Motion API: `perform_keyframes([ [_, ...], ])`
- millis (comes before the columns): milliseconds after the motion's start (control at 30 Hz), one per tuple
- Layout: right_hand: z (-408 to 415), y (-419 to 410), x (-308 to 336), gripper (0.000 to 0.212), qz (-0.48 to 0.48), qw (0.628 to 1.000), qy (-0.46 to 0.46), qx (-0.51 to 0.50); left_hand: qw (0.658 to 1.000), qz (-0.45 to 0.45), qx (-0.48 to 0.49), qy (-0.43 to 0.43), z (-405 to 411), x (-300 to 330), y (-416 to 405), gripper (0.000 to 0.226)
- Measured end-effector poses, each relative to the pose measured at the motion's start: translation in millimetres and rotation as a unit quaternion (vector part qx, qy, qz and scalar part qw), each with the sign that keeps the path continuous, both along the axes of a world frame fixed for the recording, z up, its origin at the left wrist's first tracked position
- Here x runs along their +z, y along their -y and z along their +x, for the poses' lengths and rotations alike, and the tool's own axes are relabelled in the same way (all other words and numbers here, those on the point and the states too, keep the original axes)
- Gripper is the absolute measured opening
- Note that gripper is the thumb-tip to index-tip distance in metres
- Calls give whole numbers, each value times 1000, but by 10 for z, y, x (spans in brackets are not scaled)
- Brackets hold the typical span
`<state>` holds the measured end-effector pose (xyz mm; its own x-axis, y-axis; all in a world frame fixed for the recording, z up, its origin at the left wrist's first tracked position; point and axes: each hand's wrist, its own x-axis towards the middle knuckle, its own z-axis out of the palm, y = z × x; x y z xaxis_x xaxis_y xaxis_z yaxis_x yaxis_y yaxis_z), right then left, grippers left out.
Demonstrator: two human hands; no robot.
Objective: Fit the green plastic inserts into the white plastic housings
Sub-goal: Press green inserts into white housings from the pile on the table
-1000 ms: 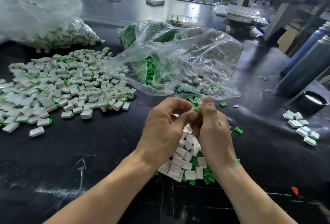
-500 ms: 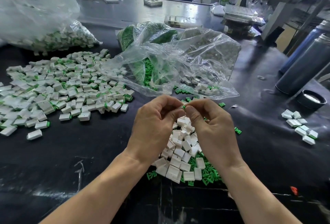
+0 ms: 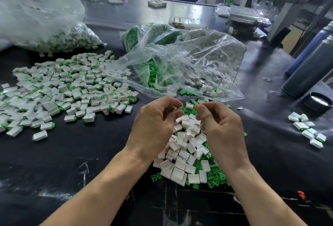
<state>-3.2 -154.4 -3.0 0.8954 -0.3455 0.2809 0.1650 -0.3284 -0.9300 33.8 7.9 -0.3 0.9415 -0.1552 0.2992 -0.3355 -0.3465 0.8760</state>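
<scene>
My left hand and my right hand hover a little apart above a heap of white housings mixed with loose green inserts. The left hand's fingers curl in with the thumb against the forefinger, and a pale bit of a white housing shows at the fingertips. Thumb and forefinger of the right hand pinch together on a small green insert that is mostly hidden. A single white housing lies between the two hands.
A wide spread of housings with green ends covers the table's left. Clear bags hold green inserts behind the hands and more parts at far left. On the right are a small cluster, a dark cap and dark bottles.
The hands were pressed together at the fingertips around a green insert. They have drawn apart, leaving a gap between them, with the left going left and the right going right.
</scene>
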Motion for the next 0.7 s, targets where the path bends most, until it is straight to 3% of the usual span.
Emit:
perform_keyframes([
  [167, -5, 15, -14, 16, -10, 1000, -16, -11, 978, 168, 110, 54, 147, 53, -237, 10],
  [367, 30, 102, -24, 18, -41, 997, -40, -45, 921, 216, 309, 97, 358, 138, -545, 31],
  [500, 63, 174, -44, 19, -73, 993, -65, -62, 949, 180, 242, 95, 332, 130, -482, 21],
  [700, 117, 333, -25, 13, -179, 969, -139, -95, 973, 210, 90, -36, 250, 36, -298, 9],
])
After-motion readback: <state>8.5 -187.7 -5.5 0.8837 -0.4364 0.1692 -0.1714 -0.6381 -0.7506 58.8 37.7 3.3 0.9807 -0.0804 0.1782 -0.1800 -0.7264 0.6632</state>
